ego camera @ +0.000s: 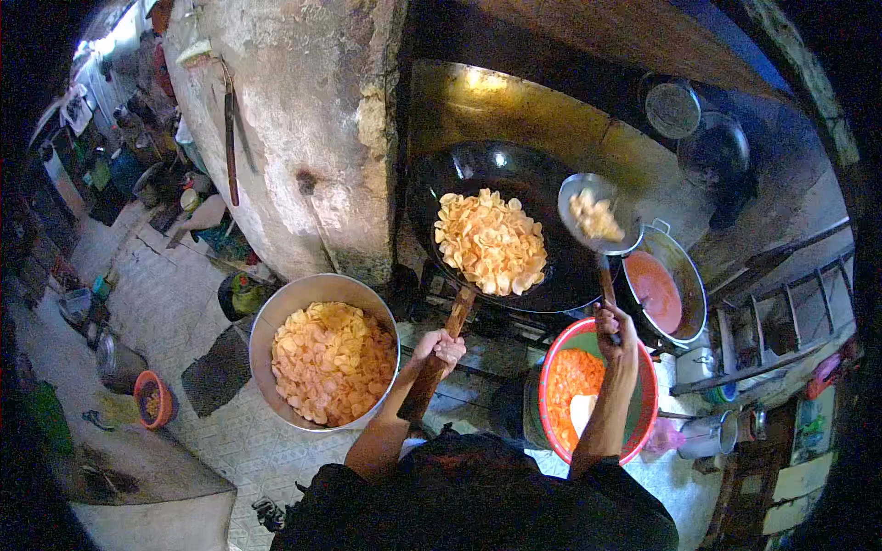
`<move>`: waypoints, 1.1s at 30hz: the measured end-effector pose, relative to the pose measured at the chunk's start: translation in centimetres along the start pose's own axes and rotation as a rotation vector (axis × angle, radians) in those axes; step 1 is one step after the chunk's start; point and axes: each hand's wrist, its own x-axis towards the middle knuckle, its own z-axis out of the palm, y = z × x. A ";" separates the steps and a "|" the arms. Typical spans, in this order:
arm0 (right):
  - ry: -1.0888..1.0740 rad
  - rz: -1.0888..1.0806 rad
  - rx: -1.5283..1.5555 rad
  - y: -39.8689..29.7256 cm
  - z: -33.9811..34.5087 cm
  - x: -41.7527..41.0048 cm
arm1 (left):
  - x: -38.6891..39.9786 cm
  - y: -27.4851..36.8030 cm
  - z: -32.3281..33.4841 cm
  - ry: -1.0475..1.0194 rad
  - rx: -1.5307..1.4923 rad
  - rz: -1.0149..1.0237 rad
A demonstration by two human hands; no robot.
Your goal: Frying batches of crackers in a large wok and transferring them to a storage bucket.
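My left hand (446,350) grips the thick wooden handle (460,313) of a large strainer, whose bowl is hidden under a heap of pale golden fried chips (489,241). The heap is over a big black wok (513,162). In my right hand (617,324) is the dark handle of a round metal skimmer (610,187), raised at the wok's right side. A smaller, blurred clump of chips (594,215) lies in it. Left of my left forearm stands a deep metal pot (329,284) holding many more chips (331,365).
Below my right arm sits a red-rimmed tub (644,420) with orange food (572,386) and a white object. A pot of reddish liquid (654,289) stands right of the wok. A rough wall (289,138) rises at left; a wooden rack (775,320) is at right.
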 end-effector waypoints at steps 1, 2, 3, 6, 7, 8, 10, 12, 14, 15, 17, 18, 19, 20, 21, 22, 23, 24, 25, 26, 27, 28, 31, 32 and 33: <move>0.130 -0.056 -0.022 -0.3 0.9 -0.3 | -0.5 -0.4 -1.0 -0.029 0.027 0.002; 0.179 -0.031 0.067 -0.5 1.1 -0.9 | -0.5 -1.0 -1.4 -0.026 0.064 0.041; 0.229 -0.005 0.155 -0.7 0.8 -1.4 | -0.7 -1.7 -2.2 -0.018 0.068 0.044; 0.099 -0.036 -0.098 -0.8 -3.1 -2.7 | -0.2 -2.5 -3.3 -0.063 0.080 0.067; 0.074 -0.081 -0.130 -0.9 -3.5 -2.8 | -0.1 -2.5 -3.9 -0.111 0.155 0.110; 0.102 -0.096 -0.155 -1.6 -3.7 -3.2 | 0.6 -3.0 -3.2 -0.093 0.106 0.096; 0.067 -0.050 -0.176 -3.8 -4.4 -3.3 | 1.4 -3.4 -2.1 -0.071 0.108 0.102; 0.183 -0.048 -0.126 -4.1 -2.2 -4.0 | 1.5 -5.1 -1.0 -0.083 0.025 0.158; 0.209 -0.018 -0.097 -5.2 -2.3 -4.6 | 1.4 -7.4 -0.6 -0.114 -0.016 0.197; 0.204 -0.010 -0.105 -5.3 -3.1 -4.7 | 1.0 -8.7 -1.0 -0.182 -0.018 0.188; 0.181 -0.055 -0.313 -4.5 -4.5 -5.0 | 0.0 -11.2 -0.7 -0.261 -0.019 0.200; 0.271 -0.114 -0.292 -3.7 -4.6 -5.3 | -0.8 -12.7 -0.3 -0.297 -0.044 0.217; 0.266 -0.165 -0.446 -3.7 -5.5 -5.7 | -1.8 -14.7 0.5 -0.330 -0.070 0.232; 0.275 -0.179 -0.498 -1.5 -3.7 -6.4 | -3.4 -16.6 1.5 -0.359 -0.084 0.282; 0.279 -0.181 -0.548 1.0 -1.9 -7.2 | -5.5 -18.0 1.9 -0.363 -0.090 0.333; 0.241 -0.214 -0.530 1.7 -2.1 -8.5 | -7.0 -19.5 2.2 -0.373 -0.087 0.317; 0.203 -0.260 -0.509 2.7 -1.4 -9.8 | -8.9 -20.9 3.0 -0.381 -0.080 0.289; 0.273 -0.267 -0.637 6.3 1.7 -10.5 | -11.5 -22.6 3.5 -0.402 -0.110 0.338; 0.270 -0.239 -0.565 7.6 1.9 -11.0 | -13.4 -23.9 3.7 -0.400 -0.118 0.356; 0.233 -0.220 -0.582 9.2 2.0 -11.4 | -15.3 -24.7 3.9 -0.307 -0.037 0.396; 0.195 -0.204 -0.598 11.0 2.3 -11.9 | -17.2 -25.2 3.9 -0.212 0.043 0.431; 0.168 -0.159 -0.613 12.8 2.9 -12.2 | -19.1 -25.9 3.6 -0.206 0.037 0.446; 0.164 0.009 -0.529 17.8 2.7 -12.0 | -24.0 -27.1 1.6 0.074 0.246 0.549; 0.146 0.053 -0.587 19.8 2.7 -11.7 | -25.3 -27.3 0.2 0.238 0.321 0.657; 0.129 0.095 -0.645 22.0 2.4 -11.3 | -26.5 -27.4 -1.4 0.401 0.397 0.761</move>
